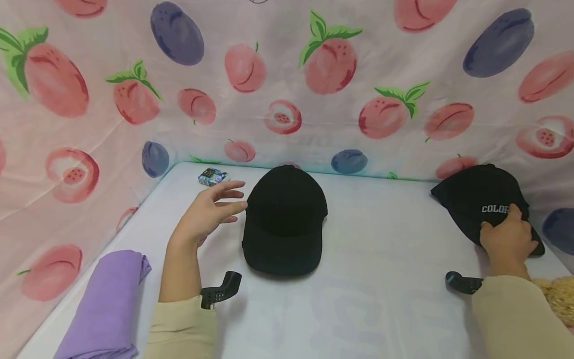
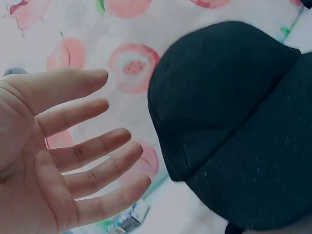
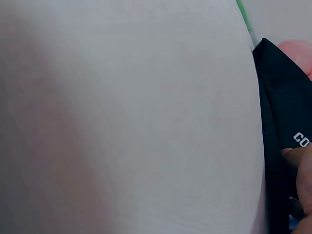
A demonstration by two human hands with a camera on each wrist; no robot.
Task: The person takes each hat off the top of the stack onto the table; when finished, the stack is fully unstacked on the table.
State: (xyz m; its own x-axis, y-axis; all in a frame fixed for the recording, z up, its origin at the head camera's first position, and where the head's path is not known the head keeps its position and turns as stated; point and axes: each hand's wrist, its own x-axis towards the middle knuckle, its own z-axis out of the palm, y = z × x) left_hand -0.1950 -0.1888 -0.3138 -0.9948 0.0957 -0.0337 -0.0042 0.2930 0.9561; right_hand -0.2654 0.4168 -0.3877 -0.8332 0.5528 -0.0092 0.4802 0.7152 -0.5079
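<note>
A plain black baseball cap (image 1: 287, 214) sits in the middle of the white table, its brim toward me. Just left of its crown is my left hand (image 1: 204, 214), fingers spread and a little bent, holding nothing. The left wrist view shows the palm of that hand (image 2: 73, 156) apart from the cap (image 2: 219, 87). Far to the right, my right hand (image 1: 511, 242) holds a second black cap (image 1: 475, 194) with white lettering, index finger across the letters. In the right wrist view the thumb touches this cap (image 3: 292, 102); the other fingers are mostly hidden.
A folded purple cloth (image 1: 105, 304) lies at the left edge of the table. Behind my left hand is a small patterned box (image 1: 213, 176). Something tan and fluffy (image 1: 556, 299) shows beside my right sleeve. A fruit-print curtain (image 1: 287, 65) encloses the back and sides.
</note>
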